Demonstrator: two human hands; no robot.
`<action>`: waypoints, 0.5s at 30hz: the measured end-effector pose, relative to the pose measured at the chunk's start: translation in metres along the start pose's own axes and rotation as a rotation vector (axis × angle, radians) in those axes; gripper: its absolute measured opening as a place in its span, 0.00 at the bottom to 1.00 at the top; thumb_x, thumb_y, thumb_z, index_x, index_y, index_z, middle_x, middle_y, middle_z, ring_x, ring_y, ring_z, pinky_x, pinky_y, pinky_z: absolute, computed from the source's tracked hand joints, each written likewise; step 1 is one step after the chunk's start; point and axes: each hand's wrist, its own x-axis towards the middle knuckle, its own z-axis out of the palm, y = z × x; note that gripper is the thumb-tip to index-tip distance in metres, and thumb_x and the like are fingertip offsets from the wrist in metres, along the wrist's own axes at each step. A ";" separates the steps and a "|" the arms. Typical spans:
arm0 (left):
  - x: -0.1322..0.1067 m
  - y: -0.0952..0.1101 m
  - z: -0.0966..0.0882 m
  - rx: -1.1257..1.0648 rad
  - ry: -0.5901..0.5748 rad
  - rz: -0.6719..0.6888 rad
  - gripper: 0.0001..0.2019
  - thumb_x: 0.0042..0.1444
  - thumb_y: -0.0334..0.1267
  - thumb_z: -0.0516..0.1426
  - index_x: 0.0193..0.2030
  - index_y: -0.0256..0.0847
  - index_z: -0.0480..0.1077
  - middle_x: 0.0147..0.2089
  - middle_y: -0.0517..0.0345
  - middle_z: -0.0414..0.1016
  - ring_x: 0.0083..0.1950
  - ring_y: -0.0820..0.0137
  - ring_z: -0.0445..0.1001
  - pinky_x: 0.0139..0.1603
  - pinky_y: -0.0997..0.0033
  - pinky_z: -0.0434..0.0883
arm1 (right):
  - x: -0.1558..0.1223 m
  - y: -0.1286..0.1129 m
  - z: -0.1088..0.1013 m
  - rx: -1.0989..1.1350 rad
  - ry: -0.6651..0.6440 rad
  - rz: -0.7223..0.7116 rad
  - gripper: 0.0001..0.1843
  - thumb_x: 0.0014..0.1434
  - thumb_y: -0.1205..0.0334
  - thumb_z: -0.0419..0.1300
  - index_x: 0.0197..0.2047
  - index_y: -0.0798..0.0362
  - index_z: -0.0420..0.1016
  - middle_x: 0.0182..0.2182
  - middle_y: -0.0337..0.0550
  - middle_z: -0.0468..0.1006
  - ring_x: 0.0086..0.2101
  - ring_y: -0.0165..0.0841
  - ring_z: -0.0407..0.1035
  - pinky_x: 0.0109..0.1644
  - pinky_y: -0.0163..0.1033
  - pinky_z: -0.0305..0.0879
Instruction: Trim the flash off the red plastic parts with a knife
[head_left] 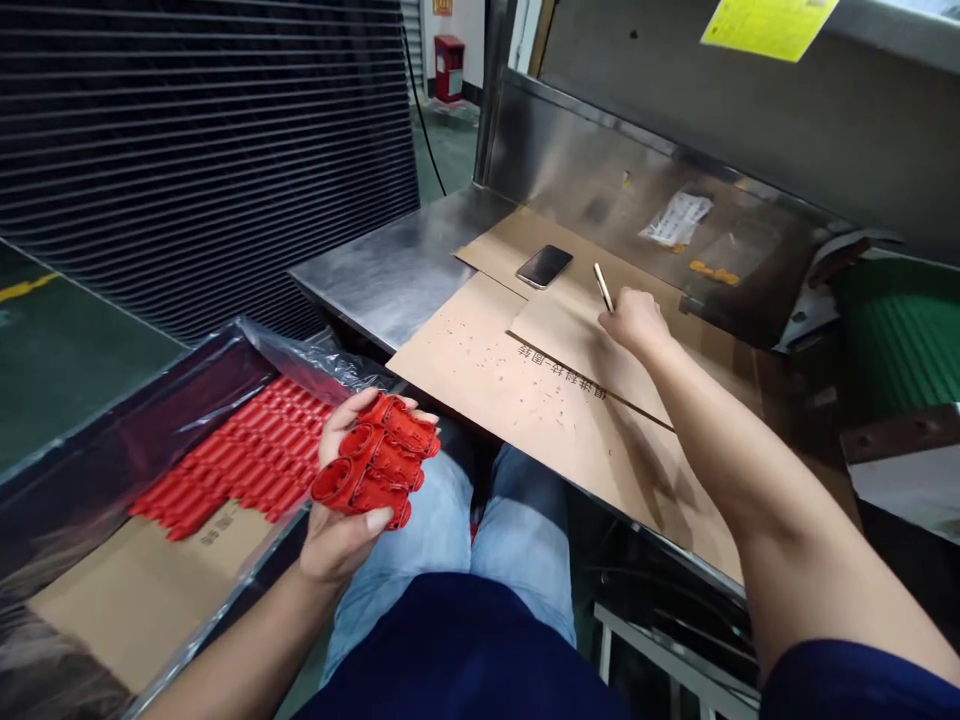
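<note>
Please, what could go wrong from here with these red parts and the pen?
The red plastic parts sit loosely on the left hand, so one may slip down onto the lap. The pen in the right hand is near the phone, which could get knocked or scratched.

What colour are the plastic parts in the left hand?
The plastic parts in the left hand are bright red, best seen in the head view.

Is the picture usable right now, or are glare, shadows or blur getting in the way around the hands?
In the head view, the stainless steel backsplash shows bright reflections, the right arm casts a dark shadow on the brown cardboard sheet, wide-angle distortion bends straight edges, and the red moulded parts in the left hand stay sharp.
</note>
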 end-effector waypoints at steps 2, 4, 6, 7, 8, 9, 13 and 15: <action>0.002 -0.003 0.006 0.035 0.030 0.055 0.45 0.47 0.40 0.71 0.74 0.51 0.67 0.72 0.43 0.70 0.72 0.35 0.72 0.74 0.27 0.66 | -0.036 -0.010 -0.007 0.074 0.086 -0.078 0.09 0.70 0.64 0.63 0.51 0.57 0.76 0.44 0.52 0.82 0.43 0.40 0.77 0.50 0.44 0.73; 0.004 -0.004 0.016 0.052 0.065 0.098 0.45 0.46 0.40 0.72 0.74 0.53 0.67 0.72 0.45 0.70 0.72 0.36 0.72 0.75 0.26 0.65 | -0.090 -0.025 -0.008 0.327 0.246 -0.274 0.04 0.71 0.62 0.61 0.48 0.52 0.74 0.39 0.46 0.82 0.39 0.39 0.77 0.45 0.44 0.75; 0.003 -0.005 0.030 0.052 0.106 0.137 0.45 0.45 0.41 0.72 0.73 0.55 0.68 0.71 0.47 0.71 0.72 0.36 0.72 0.76 0.25 0.64 | -0.151 -0.043 -0.003 0.724 0.336 -0.522 0.03 0.72 0.60 0.63 0.45 0.49 0.75 0.38 0.44 0.83 0.39 0.39 0.81 0.41 0.44 0.79; 0.001 -0.004 0.037 0.054 0.126 0.148 0.45 0.45 0.41 0.72 0.73 0.56 0.69 0.71 0.48 0.71 0.72 0.36 0.72 0.76 0.26 0.64 | -0.180 -0.053 0.000 0.849 0.316 -0.590 0.01 0.72 0.62 0.64 0.45 0.49 0.77 0.39 0.45 0.85 0.43 0.41 0.83 0.43 0.45 0.82; -0.001 -0.003 0.045 0.061 0.141 0.151 0.44 0.46 0.42 0.72 0.73 0.57 0.68 0.71 0.50 0.71 0.73 0.37 0.71 0.77 0.26 0.63 | -0.205 -0.062 0.004 0.926 0.309 -0.614 0.04 0.72 0.65 0.65 0.48 0.49 0.80 0.40 0.45 0.87 0.46 0.41 0.85 0.46 0.46 0.84; -0.004 -0.002 0.051 0.073 0.154 0.153 0.43 0.47 0.42 0.71 0.73 0.58 0.68 0.71 0.51 0.71 0.74 0.38 0.70 0.79 0.28 0.61 | -0.227 -0.070 0.008 0.972 0.312 -0.655 0.11 0.71 0.70 0.64 0.54 0.49 0.82 0.43 0.45 0.89 0.48 0.41 0.86 0.50 0.48 0.85; -0.011 0.002 0.055 0.093 0.158 0.163 0.41 0.50 0.43 0.70 0.72 0.62 0.66 0.74 0.56 0.70 0.77 0.38 0.67 0.81 0.26 0.56 | -0.272 -0.094 0.018 1.077 0.412 -0.697 0.30 0.68 0.77 0.65 0.70 0.47 0.78 0.53 0.51 0.88 0.49 0.41 0.86 0.51 0.46 0.88; -0.009 0.003 0.041 0.067 0.074 0.108 0.41 0.46 0.43 0.72 0.69 0.69 0.68 0.73 0.62 0.72 0.78 0.37 0.66 0.82 0.24 0.54 | -0.278 -0.101 0.021 1.098 0.439 -0.691 0.31 0.68 0.77 0.66 0.70 0.48 0.78 0.52 0.53 0.85 0.47 0.41 0.85 0.48 0.43 0.88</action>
